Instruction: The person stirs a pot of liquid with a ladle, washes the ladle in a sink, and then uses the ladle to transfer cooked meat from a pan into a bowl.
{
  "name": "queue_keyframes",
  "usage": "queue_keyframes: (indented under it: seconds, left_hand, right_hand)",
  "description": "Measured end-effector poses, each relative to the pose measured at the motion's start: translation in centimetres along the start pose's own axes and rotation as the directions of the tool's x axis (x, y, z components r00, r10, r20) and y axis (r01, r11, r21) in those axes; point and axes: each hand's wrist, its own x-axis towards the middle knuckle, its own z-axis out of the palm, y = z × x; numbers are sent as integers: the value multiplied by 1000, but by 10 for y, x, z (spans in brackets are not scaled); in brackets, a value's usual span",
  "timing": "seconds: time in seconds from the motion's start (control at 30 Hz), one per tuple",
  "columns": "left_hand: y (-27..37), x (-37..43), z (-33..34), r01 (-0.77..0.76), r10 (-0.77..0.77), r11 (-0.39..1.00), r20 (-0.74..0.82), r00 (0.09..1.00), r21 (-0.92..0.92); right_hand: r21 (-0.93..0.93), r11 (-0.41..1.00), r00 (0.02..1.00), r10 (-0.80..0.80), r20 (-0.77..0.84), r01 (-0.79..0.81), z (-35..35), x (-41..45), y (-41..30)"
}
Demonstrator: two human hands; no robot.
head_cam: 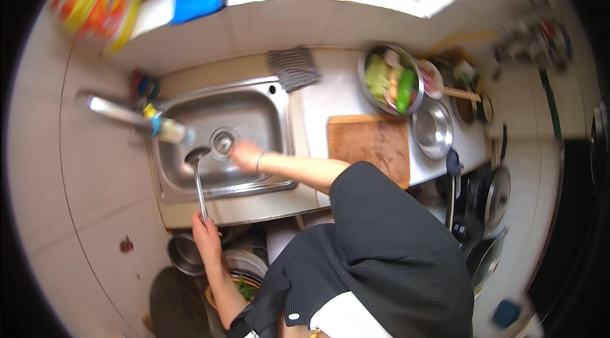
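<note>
My left hand (206, 233) grips the handle end of a metal ladle (198, 185), just past the counter's front edge. The ladle's bowl hangs over the steel sink (257, 104). Blurred by motion, my right hand (244, 155) is over the sink beside the drain strainer (223, 142); whether it holds anything is unclear. A faucet (119, 111) with a clear and blue nozzle attachment (171, 130) reaches over the basin from the left.
Right of the sink lie a wooden cutting board (369, 142), a bowl of vegetables (364, 75), an empty metal bowl (432, 130) and a grey striped cloth (293, 68). Below the counter stand a pot (183, 254) and a basket of greens (245, 289). Pans (498, 195) hang at right.
</note>
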Motion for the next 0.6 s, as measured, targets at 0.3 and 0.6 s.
queue_keyframes:
  seconds: [0.3, 0.6]
  left_hand:
    - [31, -57, 93, -407, 481, 871, 311, 820, -274]
    - [93, -110, 88, -530, 606, 790, 524, 599, -308]
  right_hand:
    - [851, 512, 948, 313, -60, -115, 11, -118, -56]
    - [242, 957, 812, 268, -519, -161, -45, -317, -16]
